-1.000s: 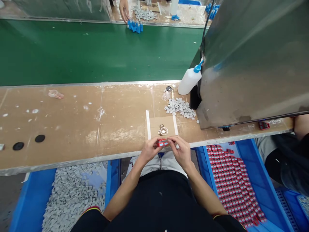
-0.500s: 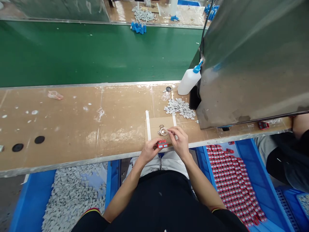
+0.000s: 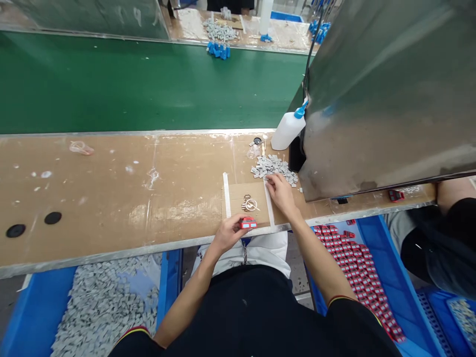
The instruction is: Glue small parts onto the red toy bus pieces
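My left hand (image 3: 229, 233) holds a small red toy car (image 3: 248, 223) with light-blue windows by its left end, over the table's front edge. My right hand (image 3: 281, 194) is at the near edge of a pile of small grey flat pieces (image 3: 273, 166). Its fingers are bent with the tips close together; whether a piece is between them is hidden. Between the hands, a small clear round dish (image 3: 252, 205) with a thin stick across it rests on a cardboard pad (image 3: 238, 191), beside some small ring-shaped bits.
A white squeeze bottle (image 3: 287, 131) with a blue cap leans near a large metal panel (image 3: 372, 99) on the right. Blue bins below hold grey pieces (image 3: 107, 297) and red cars (image 3: 357, 267). A green belt (image 3: 148, 84) runs behind the table. Another person sits at far right.
My right hand has left the dish and stick and moved up and right to the grey pile. My left hand still holds the red toy car in nearly the same place.
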Action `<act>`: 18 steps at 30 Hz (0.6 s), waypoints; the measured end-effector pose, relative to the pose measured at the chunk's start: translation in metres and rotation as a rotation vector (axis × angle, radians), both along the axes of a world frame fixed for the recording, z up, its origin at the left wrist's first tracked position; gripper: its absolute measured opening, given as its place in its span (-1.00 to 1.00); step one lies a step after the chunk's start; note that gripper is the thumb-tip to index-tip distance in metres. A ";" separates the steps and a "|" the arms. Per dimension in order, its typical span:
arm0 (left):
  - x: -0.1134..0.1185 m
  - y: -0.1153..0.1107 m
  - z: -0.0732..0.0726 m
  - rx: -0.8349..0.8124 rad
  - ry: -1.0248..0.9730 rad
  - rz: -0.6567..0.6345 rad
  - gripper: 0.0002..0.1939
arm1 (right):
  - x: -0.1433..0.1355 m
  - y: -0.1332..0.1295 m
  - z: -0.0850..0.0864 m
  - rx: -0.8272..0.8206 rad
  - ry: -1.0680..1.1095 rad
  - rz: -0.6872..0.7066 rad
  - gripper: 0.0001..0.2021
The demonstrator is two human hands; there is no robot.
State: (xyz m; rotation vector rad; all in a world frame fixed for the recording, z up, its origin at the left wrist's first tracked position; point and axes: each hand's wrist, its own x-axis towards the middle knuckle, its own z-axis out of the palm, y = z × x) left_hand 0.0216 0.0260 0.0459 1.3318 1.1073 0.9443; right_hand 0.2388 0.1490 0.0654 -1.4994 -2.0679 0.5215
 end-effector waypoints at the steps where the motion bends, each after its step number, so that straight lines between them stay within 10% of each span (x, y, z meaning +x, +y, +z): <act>1: 0.000 0.000 0.000 0.001 -0.003 0.005 -0.72 | -0.001 0.007 -0.002 -0.005 -0.022 0.013 -0.80; 9: 0.000 -0.002 0.000 0.010 -0.009 0.020 -0.72 | -0.007 0.027 -0.002 -0.033 -0.149 0.059 -0.73; 18: 0.000 -0.002 -0.001 0.017 -0.017 0.006 -0.69 | 0.011 -0.009 0.012 -0.122 -0.168 0.017 -0.75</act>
